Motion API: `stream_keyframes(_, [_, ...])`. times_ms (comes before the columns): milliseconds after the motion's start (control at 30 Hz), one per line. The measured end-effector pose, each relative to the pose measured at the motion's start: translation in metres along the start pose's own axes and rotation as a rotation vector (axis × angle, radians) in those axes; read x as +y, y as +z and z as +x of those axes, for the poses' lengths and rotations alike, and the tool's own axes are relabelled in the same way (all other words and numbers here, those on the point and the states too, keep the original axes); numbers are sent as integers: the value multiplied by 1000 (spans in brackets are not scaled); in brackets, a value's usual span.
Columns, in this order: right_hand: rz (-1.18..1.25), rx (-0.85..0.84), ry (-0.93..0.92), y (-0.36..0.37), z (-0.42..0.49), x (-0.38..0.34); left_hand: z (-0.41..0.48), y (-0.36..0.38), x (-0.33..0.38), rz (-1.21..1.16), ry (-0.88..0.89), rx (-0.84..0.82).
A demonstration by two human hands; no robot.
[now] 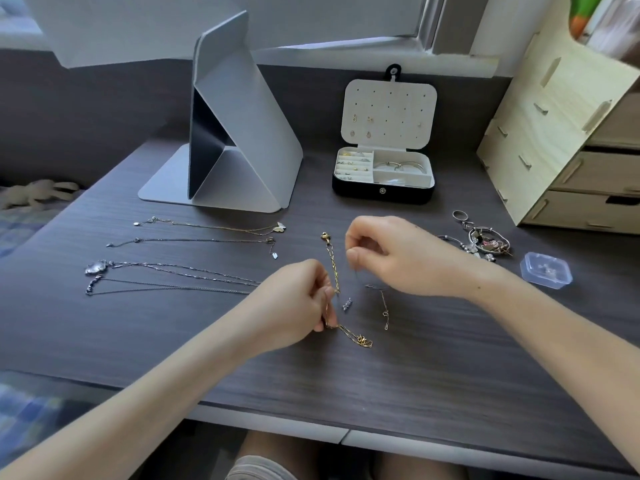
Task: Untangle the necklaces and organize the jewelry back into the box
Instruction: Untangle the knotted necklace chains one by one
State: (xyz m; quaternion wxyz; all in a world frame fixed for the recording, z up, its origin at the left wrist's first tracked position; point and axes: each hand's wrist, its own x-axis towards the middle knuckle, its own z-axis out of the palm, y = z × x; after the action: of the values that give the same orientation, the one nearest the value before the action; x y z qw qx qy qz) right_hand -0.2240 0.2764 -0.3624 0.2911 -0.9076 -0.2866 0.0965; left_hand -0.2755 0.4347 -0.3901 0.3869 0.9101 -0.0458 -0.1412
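Gold necklace (331,263) at mid-table (415,375), pinched by the left hand (298,299) to anchor it while the right hand (391,258) pinches a thin chain (383,303), apparently to part them; straightened necklaces (180,271) left, open jewelry box (382,195) behind.

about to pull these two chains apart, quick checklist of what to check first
1. Left hand pinches the gold chain: ok.
2. Right hand pinches the thin chain: ok.
3. The two chains are free of each other: cannot tell, as the fingers hide where they meet.
4. Jewelry box is open and ready: ok.
5. Laid-out necklaces lie in separate rows at the left: ok.
6. Bracelet and ring pile is boxed: not ok, it lies on the table.
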Motion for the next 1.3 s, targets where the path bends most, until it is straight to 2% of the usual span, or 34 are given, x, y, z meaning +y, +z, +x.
stream_keyframes(167, [269,-19,66,-12,4,-12,1,1,1,19,7,-8])
stream_keyframes(267, [342,-7,87,-19,4,-21,2,-4,1,75,54,13])
stream_keyframes(433, [445,-8,135,-29,5,-33,-1,-18,4,156,97,101])
stream_keyframes(533, [456,-50,162,-36,4,-39,-5,-26,6,186,159,256])
stream_keyframes(600, [463,-84,164,-40,3,-45,-6,-30,8,86,221,296])
stream_keyframes(733, [459,-154,129,-44,4,-59,-13,-43,12,-291,294,30])
stream_keyframes(800, [448,-171,122,-44,7,-64,-20,-50,5,-523,280,-35])
stream_keyframes(867, [438,-199,115,-40,10,-66,-25,-58,-6,-702,219,-17])
stream_keyframes(933, [385,-213,122,-33,15,-66,-31,-71,-22,-771,152,48])
stream_keyframes(1000, [303,-203,144,-23,19,-66,-34,-90,-43,-687,93,151])
stream_keyframes(1133, [125,-107,110,5,36,-63,-27,-128,-92,-63,-44,410])
stream_keyframes(1200, [-10,-35,79,23,48,-61,-20,-145,-109,161,-114,442])
stream_keyframes(1300, [-162,66,57,51,63,-59,-9,-160,-124,325,-177,396])
